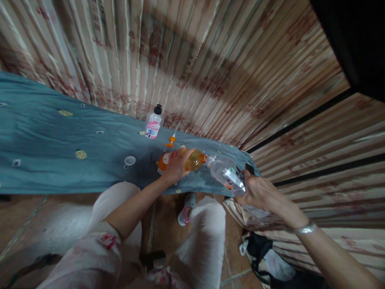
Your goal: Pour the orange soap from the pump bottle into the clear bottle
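Observation:
My left hand (176,165) is wrapped round an orange bottle (195,160), which lies tilted on its side with its neck toward the right. Its mouth meets the mouth of a clear plastic bottle (224,172), and my right hand (252,188) grips that bottle near its base. Just behind the orange bottle, an orange pump top (171,141) with a thin tube lies on the teal cloth (105,140). Farther back stands a clear bottle with a black cap and pink label (153,125). Whether liquid passes between the two mouths cannot be made out.
A pleated, patterned curtain (180,60) hangs right behind the cloth-covered surface. Dark bars (303,124) cross it at the right. A small dark object (249,168) sits by my right hand. Below are my knees, the tiled floor and a black bag (260,245).

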`<move>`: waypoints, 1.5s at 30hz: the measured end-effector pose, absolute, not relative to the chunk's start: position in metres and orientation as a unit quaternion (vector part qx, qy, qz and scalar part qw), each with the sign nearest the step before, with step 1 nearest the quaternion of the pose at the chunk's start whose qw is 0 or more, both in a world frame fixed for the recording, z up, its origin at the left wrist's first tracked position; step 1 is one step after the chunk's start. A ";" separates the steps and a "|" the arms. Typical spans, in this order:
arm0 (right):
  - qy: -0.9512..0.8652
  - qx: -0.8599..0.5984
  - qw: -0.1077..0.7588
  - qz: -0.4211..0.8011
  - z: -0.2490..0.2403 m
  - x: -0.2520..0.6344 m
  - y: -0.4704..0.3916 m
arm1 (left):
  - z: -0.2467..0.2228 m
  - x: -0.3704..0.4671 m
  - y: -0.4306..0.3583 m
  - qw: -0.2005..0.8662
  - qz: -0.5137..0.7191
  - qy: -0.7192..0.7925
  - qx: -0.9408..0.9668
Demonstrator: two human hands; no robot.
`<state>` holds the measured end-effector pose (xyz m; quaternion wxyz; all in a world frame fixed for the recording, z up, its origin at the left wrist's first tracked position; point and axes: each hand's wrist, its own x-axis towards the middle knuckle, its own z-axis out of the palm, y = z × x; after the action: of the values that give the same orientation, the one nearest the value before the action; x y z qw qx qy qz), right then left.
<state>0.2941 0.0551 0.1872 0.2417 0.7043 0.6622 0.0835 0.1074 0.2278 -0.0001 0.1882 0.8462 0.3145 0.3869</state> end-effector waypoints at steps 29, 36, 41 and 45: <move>0.661 0.707 0.236 0.082 0.187 0.294 0.055 | 0.003 0.107 0.226 0.188 0.374 0.322 0.849; 0.655 0.712 0.242 0.074 0.189 0.292 0.056 | 0.004 0.107 0.226 0.194 0.374 0.322 0.848; 0.656 0.712 0.241 0.070 0.189 0.292 0.056 | 0.003 0.107 0.227 0.188 0.377 0.321 0.848; 0.659 0.710 0.239 0.072 0.189 0.292 0.056 | 0.004 0.106 0.226 0.191 0.378 0.323 0.846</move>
<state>0.2919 0.0558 0.1892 0.2385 0.7096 0.6590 0.0721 0.1063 0.2256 0.0044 0.1905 0.8464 0.3233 0.3779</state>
